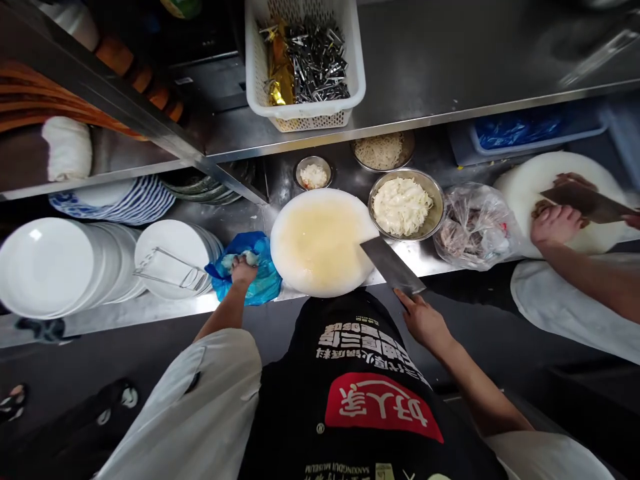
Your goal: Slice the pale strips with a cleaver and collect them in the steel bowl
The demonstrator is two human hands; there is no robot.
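My right hand (424, 321) grips the handle of a cleaver (393, 265). The broad blade points up and left, its front corner over the right edge of a round white chopping board (280, 230) with a yellowish, worn middle. Left of the board, my left hand (244, 272) reaches into an open blue plastic bag (267, 283). Its fingers are closed on a whitish, soft-looking lump (250, 257) whose kind I cannot make out. A metal bowl of pale shreds (403, 207) stands at the board's upper right, and a small bowl of chopped white bits (314, 176) behind it.
Stacked white plates (45, 267) stand left, with wire tongs (170, 273) on the nearer pile. A clear bag of meat (475, 230) lies right. Beyond it, a co-worker's hands (557, 225) cut meat on another board (520, 180). A shelf edge (425, 120) overhangs the counter, carrying a white basket (305, 110).
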